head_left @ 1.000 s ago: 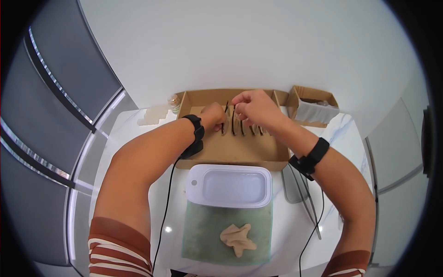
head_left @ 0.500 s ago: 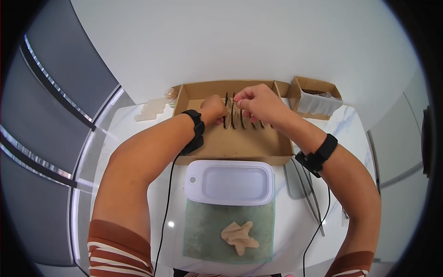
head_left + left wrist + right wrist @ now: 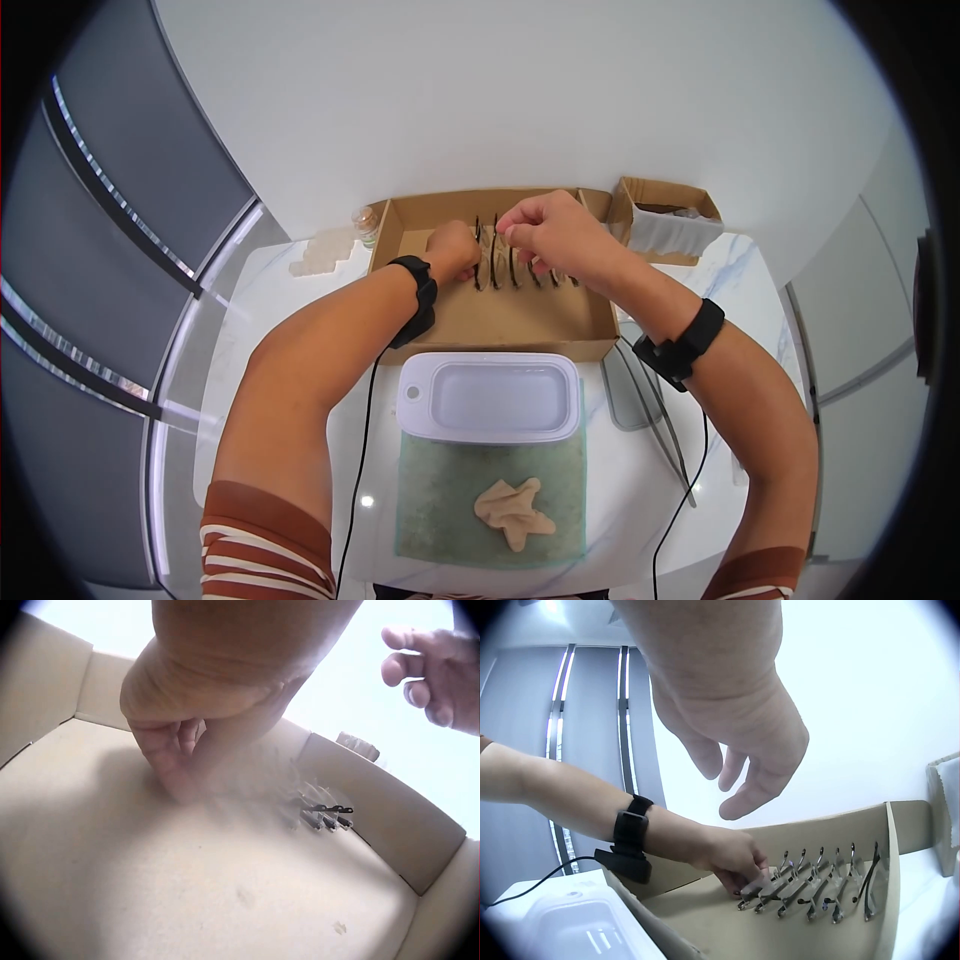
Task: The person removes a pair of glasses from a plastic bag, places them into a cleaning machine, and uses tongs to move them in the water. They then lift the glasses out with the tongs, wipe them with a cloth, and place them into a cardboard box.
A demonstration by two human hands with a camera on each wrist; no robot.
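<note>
A shallow cardboard box (image 3: pixel 520 325) holds a row of slim clear pieces with dark edges (image 3: pixel 843 892), standing side by side on its floor. My left hand (image 3: pixel 455 248) reaches down to the left end of the row. Its fingertips pinch the end piece near the box floor, largely hidden by the hand in the head view. Over the row hovers my right hand (image 3: pixel 558 235), fingers loosely bent. The right wrist view shows nothing between those fingers, and they hang above the pieces.
A white plastic tub (image 3: pixel 414 420) stands in front of the box on a green mat (image 3: pixel 440 500), with a crumpled beige cloth (image 3: pixel 515 512) nearer. Long metal tweezers (image 3: pixel 672 445) lie at right. A small carton (image 3: pixel 630 222), a glass jar (image 3: pixel 366 228) and pale blocks (image 3: pixel 325 252) sit behind.
The head view shifts slightly. Both hands stay over about the same part of the row, the left at its end, the right above it.
</note>
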